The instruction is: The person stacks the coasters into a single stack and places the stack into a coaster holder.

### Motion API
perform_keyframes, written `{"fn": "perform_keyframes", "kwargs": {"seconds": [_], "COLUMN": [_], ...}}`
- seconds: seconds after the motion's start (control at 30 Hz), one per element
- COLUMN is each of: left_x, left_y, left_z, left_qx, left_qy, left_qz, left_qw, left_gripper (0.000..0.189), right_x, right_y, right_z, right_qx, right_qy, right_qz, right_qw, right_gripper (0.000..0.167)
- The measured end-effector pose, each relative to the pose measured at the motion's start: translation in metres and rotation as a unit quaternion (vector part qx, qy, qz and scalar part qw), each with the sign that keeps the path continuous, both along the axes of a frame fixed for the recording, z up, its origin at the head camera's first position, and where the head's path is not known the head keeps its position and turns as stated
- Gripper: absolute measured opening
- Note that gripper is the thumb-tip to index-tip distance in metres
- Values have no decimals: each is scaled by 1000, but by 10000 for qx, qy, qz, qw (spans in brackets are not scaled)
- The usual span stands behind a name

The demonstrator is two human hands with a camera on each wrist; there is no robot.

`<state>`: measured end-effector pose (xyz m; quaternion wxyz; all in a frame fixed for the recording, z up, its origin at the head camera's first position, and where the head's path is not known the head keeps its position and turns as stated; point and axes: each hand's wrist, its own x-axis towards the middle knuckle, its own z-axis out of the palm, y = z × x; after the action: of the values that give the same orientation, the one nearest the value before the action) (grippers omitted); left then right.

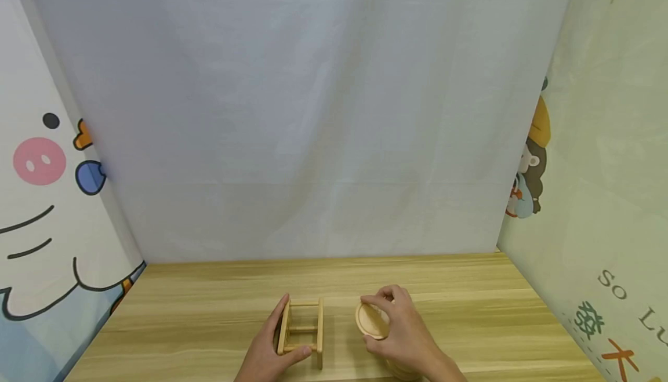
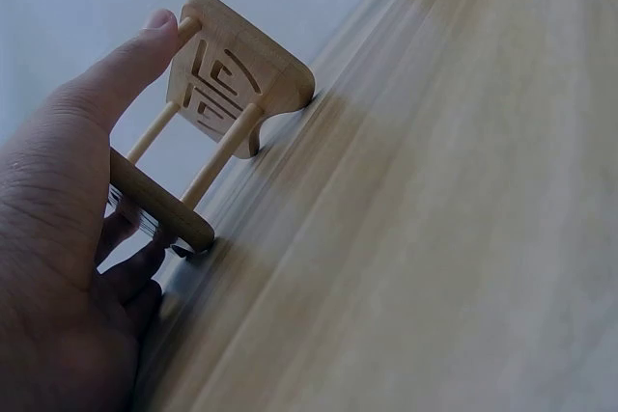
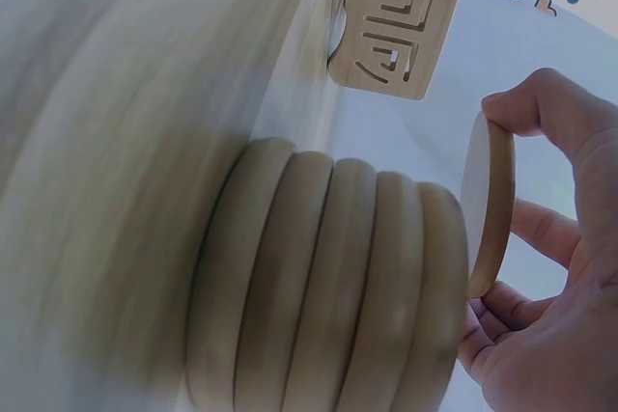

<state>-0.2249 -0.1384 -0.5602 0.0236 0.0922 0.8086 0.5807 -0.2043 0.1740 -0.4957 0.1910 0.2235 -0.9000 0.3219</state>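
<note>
On the wooden table, my left hand (image 1: pixel 267 348) grips a small wooden coaster rack (image 1: pixel 320 335) by its left end panel. The thumb stretches along a dowel, and the fingers lie behind that panel. The rack's far panel (image 2: pixel 237 69) has cut-out slots, and round rods join the two ends. To the right, my right hand (image 1: pixel 406 331) pinches a round wooden coaster (image 1: pixel 371 321) by its edge, tilted with its pale face towards the rack. Below that hand stands a stack of several coasters (image 3: pixel 328 277), mostly covered by the hand in the head view.
The wood-grain table (image 1: pixel 219 289) ends at a plain pale cloth (image 1: pixel 323 109) behind. Cartoon-printed cloths stand at the left (image 1: pixel 47 196) and the right (image 1: pixel 590 167).
</note>
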Motion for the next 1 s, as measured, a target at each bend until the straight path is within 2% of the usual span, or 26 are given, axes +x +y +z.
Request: {"fn": "perform_keyframes", "kwargs": {"seconds": [0.27,0.37,0.6,1.0], "left_x": [0,0,2,0], "left_y": [-1,-2,-1,0], "left_z": [1,2,1,0], "left_qx": [80,63,-72,6], "left_qy": [-83,-68,63,74], "left_qz": [-31,-28,35,6], "left_qw": [9999,10000,9999,10000], "left_gripper": [110,110,110,110], "right_x": [4,6,13,19], "right_y": [5,6,14,25], "right_z": [-2,-1,5,1], "right_qx": [101,86,-58,82], "right_qy": [338,233,-300,-106], "right_qz": [-3,2,-23,-125], "right_qw": [9994,9997,9995,9998], "right_gripper": [60,60,59,58]}}
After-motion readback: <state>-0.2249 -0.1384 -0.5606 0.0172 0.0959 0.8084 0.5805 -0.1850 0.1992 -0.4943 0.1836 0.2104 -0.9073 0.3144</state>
